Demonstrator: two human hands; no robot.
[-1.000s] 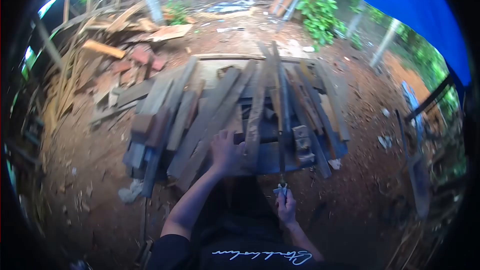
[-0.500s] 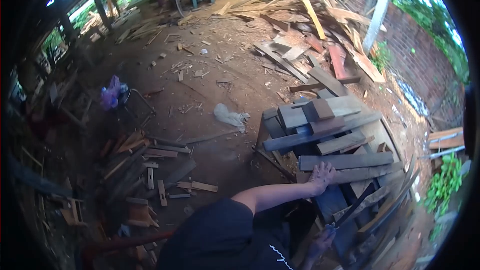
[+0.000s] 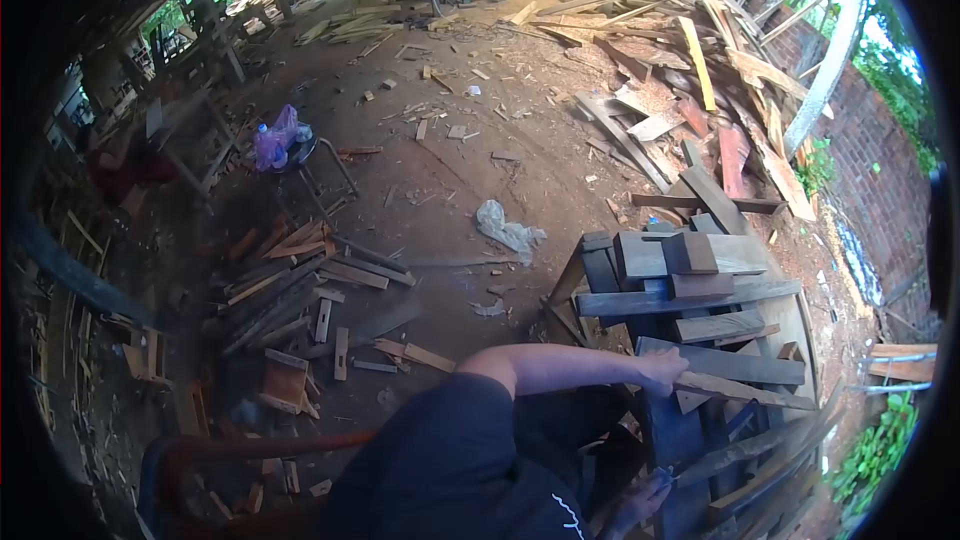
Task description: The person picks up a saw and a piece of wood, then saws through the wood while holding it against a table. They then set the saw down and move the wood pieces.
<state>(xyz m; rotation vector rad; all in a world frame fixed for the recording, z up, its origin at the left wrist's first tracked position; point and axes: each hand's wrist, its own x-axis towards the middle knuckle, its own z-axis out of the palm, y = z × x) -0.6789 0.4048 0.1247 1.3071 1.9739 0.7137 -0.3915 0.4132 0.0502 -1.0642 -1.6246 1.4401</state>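
Note:
My left hand (image 3: 660,370) reaches across the stacked wood with its fingers closed around the near end of a narrow, rough wooden plank (image 3: 750,392). Right beside it lies a wider, dark grey board (image 3: 735,364). Lower down, my right hand (image 3: 643,502) is curled near my body, with a small bluish thing at its fingertips that I cannot make out. More boards of mixed length, such as a long bluish-grey one (image 3: 690,300) and a short brown block (image 3: 690,253), are piled on the bench above my left hand.
Loose offcuts (image 3: 290,290) lie heaped on the dirt floor at left. A purple plastic bag (image 3: 280,140) sits on a stool, and a whitish plastic sheet (image 3: 508,230) lies on the ground. Scrap planks (image 3: 735,160) lean toward a brick wall (image 3: 875,150). A reddish-brown rail (image 3: 270,445) runs behind me.
My left hand has gone from resting spread over the boards to gripping the narrow plank's near end. The dark grey board sits more tilted, and the whole view has shifted.

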